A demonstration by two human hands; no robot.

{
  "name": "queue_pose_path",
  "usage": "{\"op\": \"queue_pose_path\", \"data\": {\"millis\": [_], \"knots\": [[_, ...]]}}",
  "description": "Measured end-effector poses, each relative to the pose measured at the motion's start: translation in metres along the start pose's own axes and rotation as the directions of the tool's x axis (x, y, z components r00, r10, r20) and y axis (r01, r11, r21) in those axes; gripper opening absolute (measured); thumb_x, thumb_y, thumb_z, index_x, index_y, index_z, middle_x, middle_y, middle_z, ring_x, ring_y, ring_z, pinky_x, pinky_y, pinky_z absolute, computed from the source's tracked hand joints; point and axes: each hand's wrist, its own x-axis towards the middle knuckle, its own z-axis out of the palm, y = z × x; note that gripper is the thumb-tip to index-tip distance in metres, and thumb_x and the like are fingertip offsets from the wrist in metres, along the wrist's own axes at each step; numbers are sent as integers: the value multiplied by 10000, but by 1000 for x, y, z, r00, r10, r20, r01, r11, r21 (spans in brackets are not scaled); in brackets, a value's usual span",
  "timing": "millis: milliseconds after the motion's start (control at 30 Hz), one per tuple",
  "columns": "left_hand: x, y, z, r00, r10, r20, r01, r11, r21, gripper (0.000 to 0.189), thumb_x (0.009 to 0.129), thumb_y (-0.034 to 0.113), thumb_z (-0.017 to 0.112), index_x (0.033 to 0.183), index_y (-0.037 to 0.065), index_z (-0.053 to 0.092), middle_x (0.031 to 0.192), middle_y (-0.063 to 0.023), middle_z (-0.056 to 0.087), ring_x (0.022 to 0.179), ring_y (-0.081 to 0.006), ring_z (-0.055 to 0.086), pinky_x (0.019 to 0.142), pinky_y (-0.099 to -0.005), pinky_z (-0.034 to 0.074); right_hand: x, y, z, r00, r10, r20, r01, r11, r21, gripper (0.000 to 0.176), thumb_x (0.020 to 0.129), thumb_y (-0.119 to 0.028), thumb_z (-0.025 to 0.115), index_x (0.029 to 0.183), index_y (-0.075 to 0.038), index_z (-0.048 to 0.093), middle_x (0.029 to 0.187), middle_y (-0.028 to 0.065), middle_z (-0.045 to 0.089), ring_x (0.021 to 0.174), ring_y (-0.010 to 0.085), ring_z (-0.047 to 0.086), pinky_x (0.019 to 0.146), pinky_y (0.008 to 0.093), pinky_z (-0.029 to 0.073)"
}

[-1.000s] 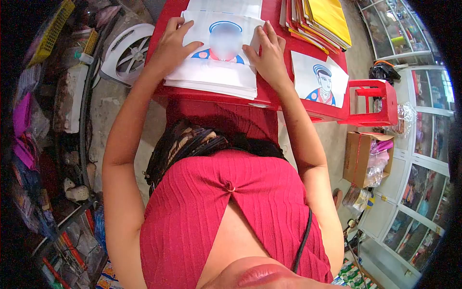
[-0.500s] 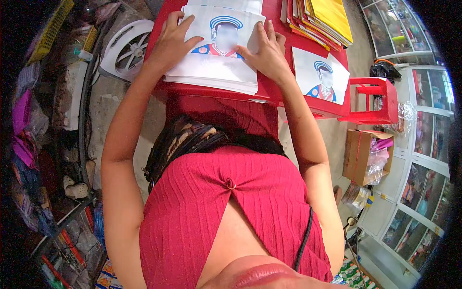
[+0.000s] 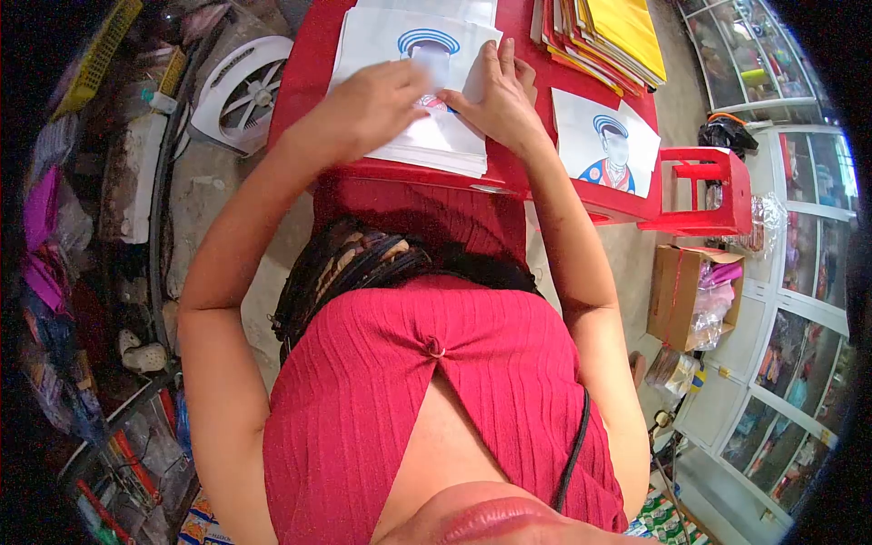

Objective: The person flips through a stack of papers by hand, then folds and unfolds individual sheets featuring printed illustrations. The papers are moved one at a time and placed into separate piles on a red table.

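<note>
Fan point(image 3: 243, 98), white, beside the red table point(image 3: 307, 45). Left hand point(image 3: 374, 107), blurred, fingers loosely bent above or upon the stack of printed sheets point(image 3: 445, 143); whether it grips anything, we cannot tell. The stack lies on the table beneath both hands, its top sheet showing a blue-capped figure. Right hand point(image 3: 504, 102): thumb spread from fingers, laid on the stack's right edge, grasping nothing that we see. Next, we list yellow-topped papers point(image 3: 625, 38), piled; one loose sheet point(image 3: 599, 141) with a similar figure; red stool point(image 3: 732, 195).

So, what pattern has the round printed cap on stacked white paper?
The cap has curved blue and white bands; head view.
</note>
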Motion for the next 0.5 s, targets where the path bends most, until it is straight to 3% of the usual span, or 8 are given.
{"op": "queue_pose_path", "data": {"millis": [100,200,500], "knots": [[-8,19,-4,975,-114,189,103,992,67,515,1030,332,491,1418,-6,477,1506,-216,431,1403,-379,391,1167,-468,308,0,-2,-1,1000,18,20,-18,1000,-16,1105,755,-583,755,1514,59,272,1573,353,191,1402,536,267,1084,634,314],[-18,10,8,981,-118,151,124,992,-27,553,1038,355,467,1464,5,424,1553,-201,370,1435,-378,345,1185,-480,271,0,-4,-3,997,42,64,-40,999,-37,1113,761,-589,748,1524,51,251,1573,356,183,1412,547,242,1092,633,304],[-26,10,15,979,-138,152,145,989,-35,591,1043,374,447,1512,26,354,1611,-162,276,1487,-351,250,1213,-498,194,0,-1,1,997,45,64,-46,999,2,1159,753,-648,722,1533,51,228,1565,385,160,1414,566,221,1107,651,258]]}}
